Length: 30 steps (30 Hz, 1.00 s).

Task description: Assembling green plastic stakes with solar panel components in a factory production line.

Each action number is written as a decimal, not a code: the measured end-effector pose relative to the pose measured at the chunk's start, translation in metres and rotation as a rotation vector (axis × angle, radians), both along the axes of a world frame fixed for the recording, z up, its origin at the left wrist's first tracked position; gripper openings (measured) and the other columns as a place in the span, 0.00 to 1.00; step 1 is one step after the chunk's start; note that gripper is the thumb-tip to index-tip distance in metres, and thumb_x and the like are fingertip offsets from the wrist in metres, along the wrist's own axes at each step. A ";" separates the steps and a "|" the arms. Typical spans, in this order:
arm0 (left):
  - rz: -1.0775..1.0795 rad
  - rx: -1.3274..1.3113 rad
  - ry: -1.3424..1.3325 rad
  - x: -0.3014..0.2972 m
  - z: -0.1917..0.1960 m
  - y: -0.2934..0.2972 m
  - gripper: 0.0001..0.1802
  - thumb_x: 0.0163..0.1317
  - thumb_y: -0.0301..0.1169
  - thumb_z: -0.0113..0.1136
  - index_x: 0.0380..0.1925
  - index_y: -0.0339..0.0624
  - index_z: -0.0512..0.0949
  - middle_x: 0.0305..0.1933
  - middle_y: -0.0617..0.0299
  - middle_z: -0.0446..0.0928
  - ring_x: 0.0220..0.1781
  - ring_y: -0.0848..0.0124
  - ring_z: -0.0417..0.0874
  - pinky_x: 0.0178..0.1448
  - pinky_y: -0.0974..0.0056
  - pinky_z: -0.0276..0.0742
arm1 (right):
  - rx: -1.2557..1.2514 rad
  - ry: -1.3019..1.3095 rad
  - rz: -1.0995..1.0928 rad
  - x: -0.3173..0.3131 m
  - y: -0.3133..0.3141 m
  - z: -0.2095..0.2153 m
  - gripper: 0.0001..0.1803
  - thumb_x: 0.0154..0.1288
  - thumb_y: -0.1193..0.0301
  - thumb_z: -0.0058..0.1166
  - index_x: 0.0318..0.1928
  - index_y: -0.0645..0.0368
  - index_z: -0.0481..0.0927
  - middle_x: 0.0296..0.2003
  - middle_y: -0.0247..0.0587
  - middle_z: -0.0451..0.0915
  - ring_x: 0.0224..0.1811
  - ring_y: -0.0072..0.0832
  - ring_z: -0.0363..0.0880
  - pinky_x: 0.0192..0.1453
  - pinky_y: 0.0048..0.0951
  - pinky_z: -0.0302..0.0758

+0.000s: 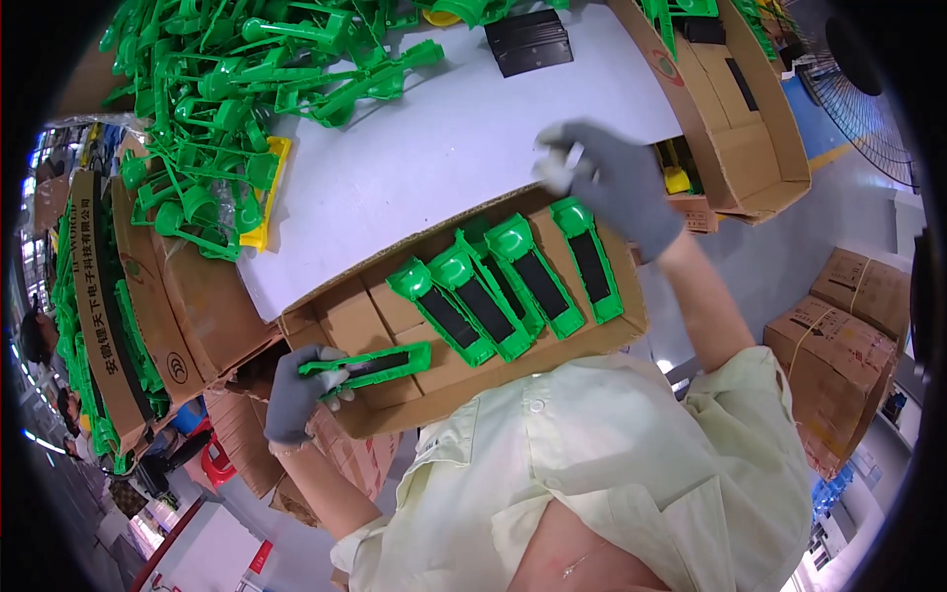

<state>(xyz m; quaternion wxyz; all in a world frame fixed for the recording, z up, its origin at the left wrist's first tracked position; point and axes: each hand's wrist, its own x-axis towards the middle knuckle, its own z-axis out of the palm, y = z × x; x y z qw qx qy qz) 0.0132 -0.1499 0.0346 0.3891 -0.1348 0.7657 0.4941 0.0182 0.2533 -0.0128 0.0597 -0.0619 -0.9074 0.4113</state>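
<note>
green and black plastic part (367, 364) clamped flat in gloved left hand (292, 393), low over cardboard sheet (552, 345) beside four like parts (513, 281). right hand (612, 183) raised over white surface (434, 148), fingers curled; grip unclear.

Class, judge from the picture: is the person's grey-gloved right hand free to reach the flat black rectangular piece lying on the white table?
Probably yes. The right hand hovers above the white table, and bare tabletop lies between it and the black rectangular piece; whether it grips something small is unclear.
</note>
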 end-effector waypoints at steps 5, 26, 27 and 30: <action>-0.340 -0.549 0.173 -0.021 -0.044 0.013 0.14 0.51 0.31 0.67 0.32 0.32 0.75 0.22 0.54 0.79 0.20 0.66 0.80 0.22 0.66 0.73 | 0.447 0.244 -0.018 -0.065 0.064 -0.031 0.17 0.57 0.64 0.60 0.48 0.49 0.77 0.43 0.36 0.76 0.34 0.27 0.78 0.40 0.29 0.75; -0.583 -0.462 1.122 -0.106 -0.068 0.196 0.11 0.54 0.37 0.60 0.32 0.44 0.73 0.33 0.54 0.76 0.32 0.53 0.80 0.35 0.51 0.74 | 0.210 -0.055 0.022 -0.069 0.076 -0.041 0.16 0.52 0.67 0.63 0.39 0.58 0.73 0.31 0.36 0.76 0.35 0.29 0.76 0.42 0.28 0.73; -0.529 -0.468 1.096 -0.093 -0.066 0.186 0.10 0.54 0.35 0.61 0.33 0.44 0.74 0.34 0.54 0.76 0.33 0.52 0.80 0.34 0.52 0.74 | 0.207 -0.055 0.025 -0.066 0.073 -0.042 0.16 0.52 0.67 0.63 0.39 0.58 0.73 0.31 0.36 0.76 0.35 0.29 0.76 0.42 0.28 0.73; -0.267 -0.459 1.293 -0.068 -0.059 0.159 0.14 0.53 0.31 0.60 0.41 0.45 0.75 0.38 0.54 0.76 0.34 0.51 0.80 0.35 0.53 0.75 | 0.085 0.007 0.059 -0.059 0.063 -0.049 0.14 0.55 0.69 0.62 0.41 0.58 0.75 0.30 0.36 0.77 0.32 0.26 0.76 0.41 0.26 0.73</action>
